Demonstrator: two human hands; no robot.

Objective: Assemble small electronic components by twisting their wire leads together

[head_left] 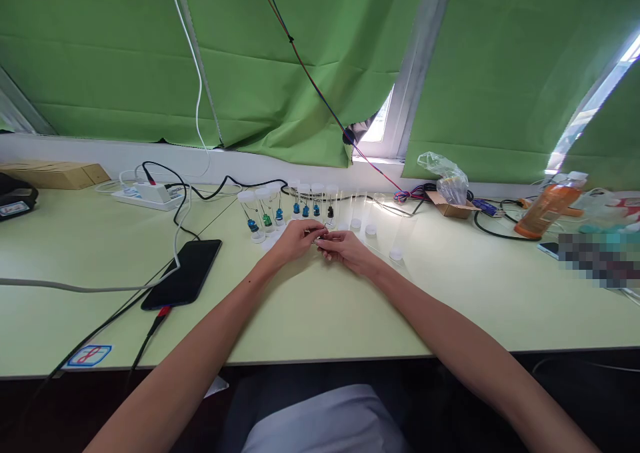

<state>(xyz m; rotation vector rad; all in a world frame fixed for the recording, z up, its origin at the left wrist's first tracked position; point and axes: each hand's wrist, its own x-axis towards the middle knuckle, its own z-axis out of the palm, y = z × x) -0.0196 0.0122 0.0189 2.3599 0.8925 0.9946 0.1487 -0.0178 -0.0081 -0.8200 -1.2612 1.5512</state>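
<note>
1. I see both hands with fingertips pinched nearly closed, the left hand [300, 240] and right hand [345, 250] meeting over one small thin piece [319, 238]. Mostly hidden by fingers, it is too small for me to identify.
2. My first worry is a slip: with so little to grip, uneven pressure between the hands could drop or flick it away.
3. Filled tubes [279, 213], clear with blue, green or black contents, stand just beyond the left hand and fingertips. I judge that a forward nudge of the knuckles could topple them.
4. Plain tubes [356, 223] stand beyond and to the right of the right hand; its forearm, swinging outward, might catch the nearest.
5. Left of the left hand, a white cable [90, 289] crosses a dark phone [183, 276]; a snagging sleeve or elbow could drag both.
6. The pale tabletop [310, 320] under the hands looks smooth, so I'd expect dropped bits to skid.
7. Well right of the right hand stands an orange bottle [545, 210]. Beyond both hands hang green curtains [300, 93], with a bright window gap [380, 123] ahead and to the right.
</note>
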